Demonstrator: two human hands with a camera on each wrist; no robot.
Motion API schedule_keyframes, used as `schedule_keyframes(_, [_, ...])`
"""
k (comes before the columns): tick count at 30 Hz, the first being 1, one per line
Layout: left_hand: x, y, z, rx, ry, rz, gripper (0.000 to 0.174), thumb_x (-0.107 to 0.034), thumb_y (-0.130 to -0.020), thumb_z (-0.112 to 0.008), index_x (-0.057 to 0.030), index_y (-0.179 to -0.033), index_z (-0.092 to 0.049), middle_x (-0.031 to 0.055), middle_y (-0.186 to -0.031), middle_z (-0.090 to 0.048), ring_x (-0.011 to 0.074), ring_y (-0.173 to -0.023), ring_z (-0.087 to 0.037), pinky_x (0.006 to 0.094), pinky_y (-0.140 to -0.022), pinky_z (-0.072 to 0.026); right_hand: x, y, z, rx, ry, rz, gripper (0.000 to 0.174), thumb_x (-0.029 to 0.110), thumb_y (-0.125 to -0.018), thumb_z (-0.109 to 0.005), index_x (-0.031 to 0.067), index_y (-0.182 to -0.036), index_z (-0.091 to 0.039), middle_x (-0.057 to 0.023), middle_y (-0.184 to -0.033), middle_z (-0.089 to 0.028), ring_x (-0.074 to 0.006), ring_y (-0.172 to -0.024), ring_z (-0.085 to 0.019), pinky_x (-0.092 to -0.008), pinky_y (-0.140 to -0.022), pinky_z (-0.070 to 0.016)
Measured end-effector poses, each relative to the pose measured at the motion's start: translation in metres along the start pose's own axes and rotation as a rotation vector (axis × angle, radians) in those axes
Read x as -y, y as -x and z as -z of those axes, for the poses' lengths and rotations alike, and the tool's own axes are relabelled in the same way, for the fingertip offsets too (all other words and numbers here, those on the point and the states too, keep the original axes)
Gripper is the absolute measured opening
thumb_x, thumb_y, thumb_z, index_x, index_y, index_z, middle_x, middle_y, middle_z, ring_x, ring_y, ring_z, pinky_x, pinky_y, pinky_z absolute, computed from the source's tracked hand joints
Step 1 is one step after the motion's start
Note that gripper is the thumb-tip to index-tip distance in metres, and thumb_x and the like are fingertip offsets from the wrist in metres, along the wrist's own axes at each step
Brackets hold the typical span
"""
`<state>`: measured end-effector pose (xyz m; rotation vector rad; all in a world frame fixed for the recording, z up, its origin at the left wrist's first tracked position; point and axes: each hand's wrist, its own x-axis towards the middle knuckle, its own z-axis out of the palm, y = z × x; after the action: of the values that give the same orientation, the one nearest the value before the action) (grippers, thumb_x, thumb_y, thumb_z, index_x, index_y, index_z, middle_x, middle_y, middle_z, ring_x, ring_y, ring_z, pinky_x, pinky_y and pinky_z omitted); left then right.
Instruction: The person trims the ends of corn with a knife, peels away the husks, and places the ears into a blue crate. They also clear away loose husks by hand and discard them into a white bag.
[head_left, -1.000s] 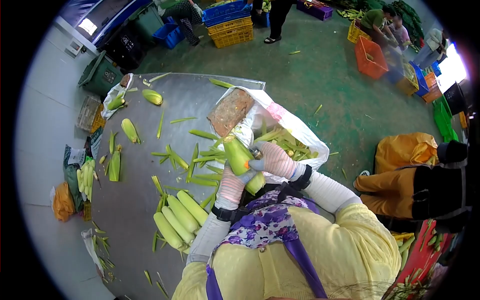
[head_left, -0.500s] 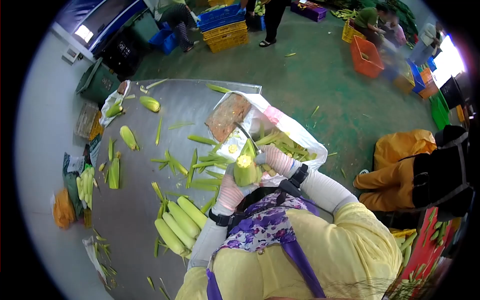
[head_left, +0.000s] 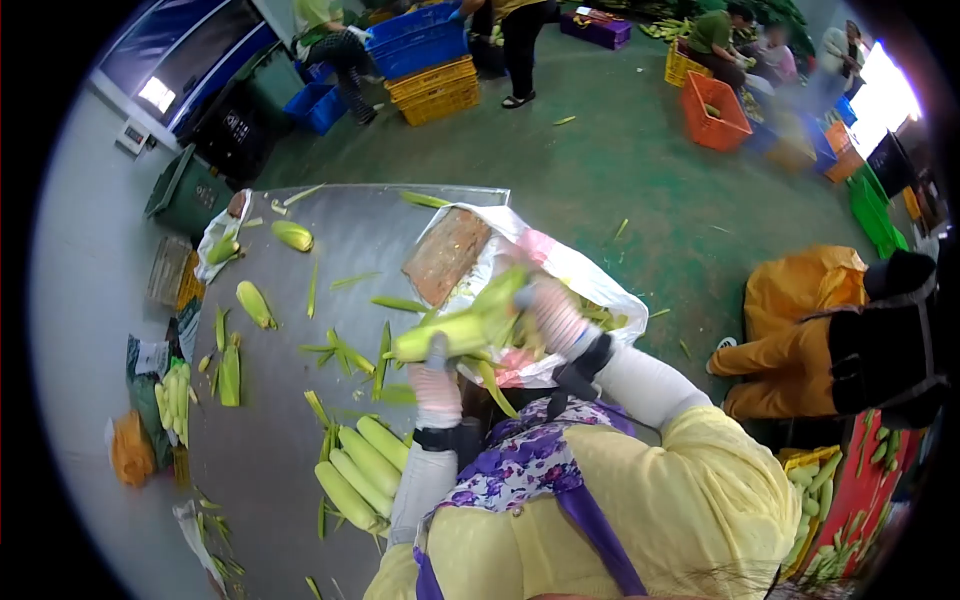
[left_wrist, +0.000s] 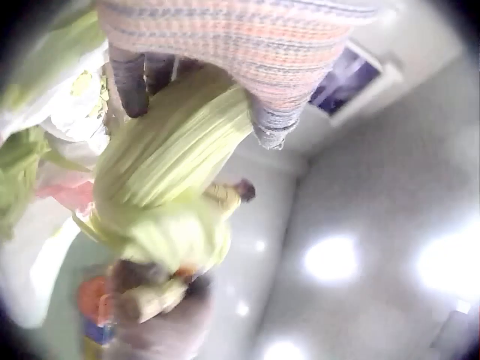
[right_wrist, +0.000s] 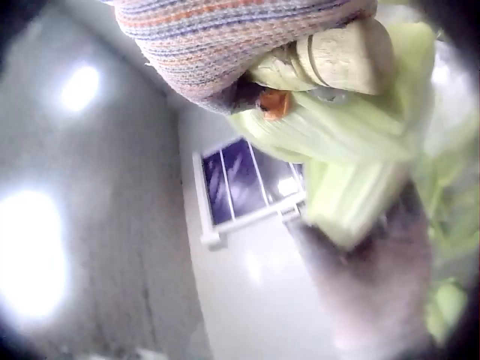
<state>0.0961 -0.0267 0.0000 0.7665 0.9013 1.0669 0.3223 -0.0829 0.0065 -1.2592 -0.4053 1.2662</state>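
Note:
My left hand point(head_left: 435, 382), in a striped knitted glove, grips a pale green ear of corn point(head_left: 440, 337) lengthwise above the table's near edge. In the left wrist view, fingers and thumb wrap the ear's husk point(left_wrist: 165, 150). My gloved right hand point(head_left: 556, 312), blurred by motion, is at the ear's other end, on bent-back husk leaves point(head_left: 503, 295). It also holds a wooden-handled tool; the handle point(right_wrist: 352, 56) sticks out beside an orange bit, and its blade is hidden. Several trimmed ears point(head_left: 362, 470) lie in a row left of my left arm.
A white bag point(head_left: 585, 275) full of husk leaves hangs at the table edge, weighted by a brick point(head_left: 447, 256). Loose leaves and several ears point(head_left: 255, 303) are spread over the metal table point(head_left: 270, 460). Crates point(head_left: 430, 90) and people stand beyond, and a person in brown trousers is at right.
The curved blade and the ear's cut end, seen half a second ago, are out of sight. The ear has swung to lie sideways, and the right hand has drawn husk leaves outward. The head view has shifted.

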Motion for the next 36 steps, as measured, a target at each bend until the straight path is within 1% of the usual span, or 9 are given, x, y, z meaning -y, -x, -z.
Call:
schedule_keyframes(2, [-0.023, -0.02, 0.016, -0.165, 0.224, 0.087, 0.057, -0.033, -0.09, -0.077, -0.0029, -0.132, -0.054, 0.0095, -0.125, -0.062, 0.0246, -0.114, -0.061, 0.0433, -0.1, -0.0506, 0.029, 0.009, 0.034, -0.166, -0.216, 0.012, 0.016, 0.025, -0.089, -0.059, 0.0093, -0.085, -0.061, -0.0035, -0.07, -0.056, -0.0219, -0.055, -0.053, -0.0347, -0.057, -0.0493])
schedule_keyframes(4, [-0.044, -0.037, 0.041, -0.269, 0.505, 0.134, 0.063, -0.038, -0.088, -0.078, -0.0041, -0.135, -0.053, 0.0125, -0.13, -0.061, 0.0291, -0.123, -0.057, 0.049, -0.107, -0.0464, 0.043, 0.002, 0.058, -0.198, -0.57, -0.009, 0.025, 0.018, -0.089, -0.054, 0.0008, -0.103, -0.064, -0.0144, -0.096, -0.068, -0.0279, -0.087, -0.07, -0.0398, -0.074, -0.06])
schedule_keyframes(5, [-0.053, -0.04, 0.052, -0.25, 0.391, 0.047, 0.065, -0.036, -0.086, -0.081, -0.0036, -0.135, -0.052, 0.0126, -0.13, -0.061, 0.0297, -0.121, -0.058, 0.0469, -0.106, -0.047, 0.038, -0.008, 0.081, -0.206, -0.378, 0.05, 0.028, 0.015, -0.091, -0.053, -0.0013, -0.111, -0.065, -0.0145, -0.104, -0.071, -0.0266, -0.089, -0.071, -0.0415, -0.088, -0.0582])
schedule_keyframes(8, [-0.054, -0.037, 0.076, -0.092, -0.368, -0.142, 0.07, -0.029, -0.081, -0.086, -0.0014, -0.135, -0.051, 0.0129, -0.127, -0.062, 0.0285, -0.114, -0.061, 0.0416, -0.102, -0.049, 0.026, -0.016, 0.08, -0.117, 0.048, 0.034, 0.033, 0.011, -0.088, -0.061, -0.0031, -0.117, -0.064, -0.0152, -0.106, -0.071, -0.0251, -0.094, -0.07, -0.0369, -0.089, -0.0564])
schedule_keyframes(11, [-0.048, -0.024, 0.041, 0.053, -0.344, -0.133, 0.069, -0.025, -0.079, -0.088, 0.0004, -0.132, -0.052, 0.0132, -0.122, -0.065, 0.0244, -0.107, -0.063, 0.0375, -0.097, -0.0512, 0.035, -0.011, 0.029, -0.038, 0.953, 0.487, 0.043, 0.025, -0.083, -0.074, -0.0021, -0.116, -0.065, -0.0183, -0.103, -0.07, -0.0267, -0.095, -0.069, -0.0365, -0.084, -0.0531])
schedule_keyframes(13, [-0.046, -0.013, 0.011, 0.114, -0.192, -0.102, 0.068, -0.024, -0.077, -0.089, 0.0014, -0.13, -0.053, 0.0133, -0.118, -0.066, 0.0215, -0.103, -0.064, 0.0355, -0.093, -0.0527, 0.055, 0.003, -0.014, 0.206, 0.784, 0.371, 0.045, 0.027, -0.078, -0.08, -0.0001, -0.113, -0.067, -0.0165, -0.104, -0.07, -0.0287, -0.094, -0.067, -0.0371, -0.082, -0.0527])
schedule_keyframes(16, [-0.04, -0.007, -0.002, 0.187, -0.282, -0.099, 0.069, -0.026, -0.075, -0.091, 0.0026, -0.126, -0.055, 0.013, -0.114, -0.068, 0.019, -0.099, -0.066, 0.0337, -0.089, -0.0549, 0.061, 0.008, -0.045, 0.483, 0.92, 0.64, 0.045, 0.031, -0.081, -0.08, -0.0014, -0.109, -0.068, -0.016, -0.092, -0.07, -0.0266, -0.085, -0.068, -0.0357, -0.076, -0.053])
schedule_keyframes(28, [-0.045, 0.002, -0.013, 0.212, -0.754, -0.216, 0.068, -0.035, -0.07, -0.094, -0.0005, -0.118, -0.061, 0.0102, -0.107, -0.072, 0.0204, -0.095, -0.07, 0.0339, -0.087, -0.0561, 0.052, 0.008, -0.054, 0.511, 1.09, 0.663, 0.041, 0.037, -0.083, -0.076, -0.0009, -0.096, -0.067, -0.0187, -0.082, -0.066, -0.0355, -0.076, -0.065, -0.0402, -0.069, -0.0501])
schedule_keyframes(36, [-0.039, 0.001, -0.019, 0.344, -0.496, -0.183, 0.062, -0.031, -0.072, -0.092, -0.0011, -0.117, -0.062, 0.011, -0.107, -0.073, 0.0208, -0.096, -0.07, 0.0336, -0.086, -0.0559, 0.047, -0.006, -0.044, 0.452, 0.864, 0.391, 0.04, 0.029, -0.079, -0.073, -0.0025, -0.104, -0.071, -0.0218, -0.09, -0.071, -0.0332, -0.086, -0.07, -0.0402, -0.078, -0.0534])
